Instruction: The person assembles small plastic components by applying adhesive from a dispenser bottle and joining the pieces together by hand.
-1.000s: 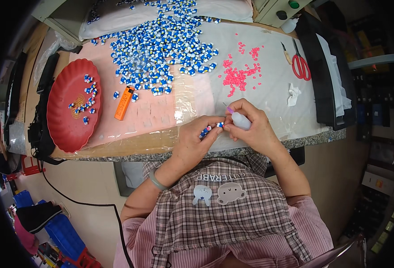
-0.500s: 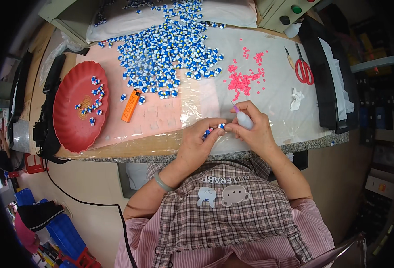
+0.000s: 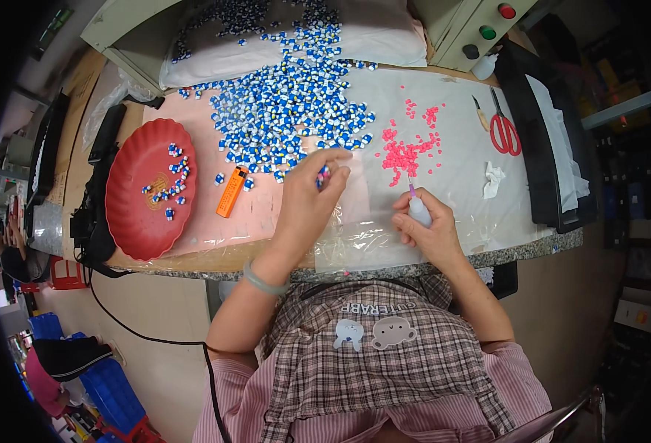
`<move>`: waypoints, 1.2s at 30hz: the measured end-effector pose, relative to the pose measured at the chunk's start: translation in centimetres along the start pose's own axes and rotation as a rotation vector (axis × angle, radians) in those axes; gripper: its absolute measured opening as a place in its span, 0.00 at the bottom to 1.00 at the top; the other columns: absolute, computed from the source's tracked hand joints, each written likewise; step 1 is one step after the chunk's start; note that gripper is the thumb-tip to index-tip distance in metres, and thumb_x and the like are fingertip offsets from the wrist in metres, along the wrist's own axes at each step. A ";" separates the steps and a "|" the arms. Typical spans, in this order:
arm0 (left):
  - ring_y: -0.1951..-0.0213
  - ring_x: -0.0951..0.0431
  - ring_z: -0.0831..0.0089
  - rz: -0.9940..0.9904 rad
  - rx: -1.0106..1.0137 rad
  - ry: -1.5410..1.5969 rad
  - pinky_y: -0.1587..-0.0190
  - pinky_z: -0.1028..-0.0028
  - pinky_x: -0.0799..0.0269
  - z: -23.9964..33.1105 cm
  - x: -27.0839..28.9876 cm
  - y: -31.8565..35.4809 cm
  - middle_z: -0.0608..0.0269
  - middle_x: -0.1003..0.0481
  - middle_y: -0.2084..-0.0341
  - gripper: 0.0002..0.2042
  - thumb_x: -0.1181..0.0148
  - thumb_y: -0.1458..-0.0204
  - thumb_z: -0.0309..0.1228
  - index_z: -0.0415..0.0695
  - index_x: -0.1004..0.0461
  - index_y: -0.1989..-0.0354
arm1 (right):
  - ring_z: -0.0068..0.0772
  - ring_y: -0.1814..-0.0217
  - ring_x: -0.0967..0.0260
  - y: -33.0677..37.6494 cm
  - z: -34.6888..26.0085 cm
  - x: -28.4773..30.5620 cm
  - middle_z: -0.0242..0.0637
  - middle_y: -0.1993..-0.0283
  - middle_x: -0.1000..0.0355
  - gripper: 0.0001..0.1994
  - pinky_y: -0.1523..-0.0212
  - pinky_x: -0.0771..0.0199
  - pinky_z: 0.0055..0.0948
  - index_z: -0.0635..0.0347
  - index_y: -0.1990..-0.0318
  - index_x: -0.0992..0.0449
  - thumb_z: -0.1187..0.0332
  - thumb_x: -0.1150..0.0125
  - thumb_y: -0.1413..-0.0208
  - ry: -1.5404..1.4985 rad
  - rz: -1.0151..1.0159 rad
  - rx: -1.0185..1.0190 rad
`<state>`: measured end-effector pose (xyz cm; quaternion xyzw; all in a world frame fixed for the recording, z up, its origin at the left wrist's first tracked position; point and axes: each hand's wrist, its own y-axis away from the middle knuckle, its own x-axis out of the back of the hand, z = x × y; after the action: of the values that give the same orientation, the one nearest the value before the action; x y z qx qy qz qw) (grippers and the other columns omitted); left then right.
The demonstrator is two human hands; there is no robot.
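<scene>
Blue-and-white small pieces (image 3: pixel 323 176): left hand (image 3: pixel 305 199) now apart from right hand (image 3: pixel 436 229); joint work seems paused.
Left fingers half-curled round some; right ones closed on white squeeze bottle (image 3: pixel 419 211).

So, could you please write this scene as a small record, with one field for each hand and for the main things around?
Left hand: curled around at least one small blue piece
Right hand: holds a white bottle, thin tip toward the pink pieces; contact unclear
Pile: many blue-and-white pieces
Plate: red, at left, some pieces inside
Lighter: orange, right of the plate
Scissors: red handles, right of the pink pieces
</scene>
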<state>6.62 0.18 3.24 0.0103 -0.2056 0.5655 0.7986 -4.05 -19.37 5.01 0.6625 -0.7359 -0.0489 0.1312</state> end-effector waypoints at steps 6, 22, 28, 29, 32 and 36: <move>0.69 0.23 0.54 -0.022 -0.266 -0.548 0.69 0.60 0.26 -1.1 -1.4 -3.3 0.55 0.28 0.69 0.10 0.40 0.50 0.25 0.42 0.25 0.58 | 0.13 0.78 0.34 0.0 0.5 0.3 0.27 0.74 0.29 0.06 0.80 0.36 0.15 0.60 0.61 0.27 0.74 0.37 0.45 0.005 -0.019 0.026; 0.79 0.41 0.88 -0.178 0.496 1.063 0.79 0.87 0.50 -0.6 0.7 2.0 0.57 0.26 0.71 0.10 0.43 0.42 0.26 0.39 0.27 0.53 | 0.15 0.77 0.37 0.0 0.6 0.9 0.32 0.68 0.30 0.10 0.78 0.39 0.16 0.58 0.56 0.31 0.72 0.40 0.43 -0.095 -0.064 0.010; 0.79 0.40 0.86 -0.195 0.617 1.241 0.78 0.88 0.45 -0.7 0.2 3.8 0.56 0.26 0.71 0.10 0.44 0.41 0.27 0.36 0.28 0.54 | 0.16 0.75 0.39 -0.1 0.6 1.0 0.36 0.61 0.32 0.16 0.79 0.45 0.15 0.56 0.49 0.40 0.65 0.45 0.41 -0.248 -0.128 0.038; 0.79 0.40 0.86 -0.192 0.618 1.243 0.78 0.88 0.45 -0.6 0.2 4.0 0.56 0.26 0.71 0.10 0.44 0.41 0.27 0.36 0.28 0.54 | 0.17 0.75 0.38 0.0 0.3 0.9 0.37 0.60 0.32 0.15 0.80 0.44 0.16 0.57 0.50 0.39 0.66 0.45 0.40 -0.269 -0.119 0.043; 0.80 0.40 0.86 -0.209 0.644 1.286 0.79 0.86 0.47 -0.5 -0.1 4.3 0.59 0.24 0.72 0.08 0.45 0.40 0.27 0.38 0.26 0.55 | 0.18 0.74 0.36 -0.2 0.6 1.1 0.37 0.60 0.32 0.13 0.81 0.43 0.16 0.59 0.51 0.36 0.67 0.44 0.40 -0.263 -0.107 0.080; 0.79 0.39 0.86 -0.240 0.647 1.293 0.78 0.86 0.46 -0.3 -0.3 4.6 0.58 0.24 0.71 0.10 0.45 0.39 0.28 0.36 0.27 0.53 | 0.19 0.73 0.34 -0.1 0.8 1.4 0.36 0.60 0.32 0.11 0.81 0.41 0.17 0.62 0.54 0.32 0.68 0.42 0.40 -0.302 -0.058 0.101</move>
<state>2.45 1.61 1.86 -0.0677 0.4869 0.3996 0.7738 -4.28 -20.83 4.39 0.6745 -0.7292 -0.1147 -0.0158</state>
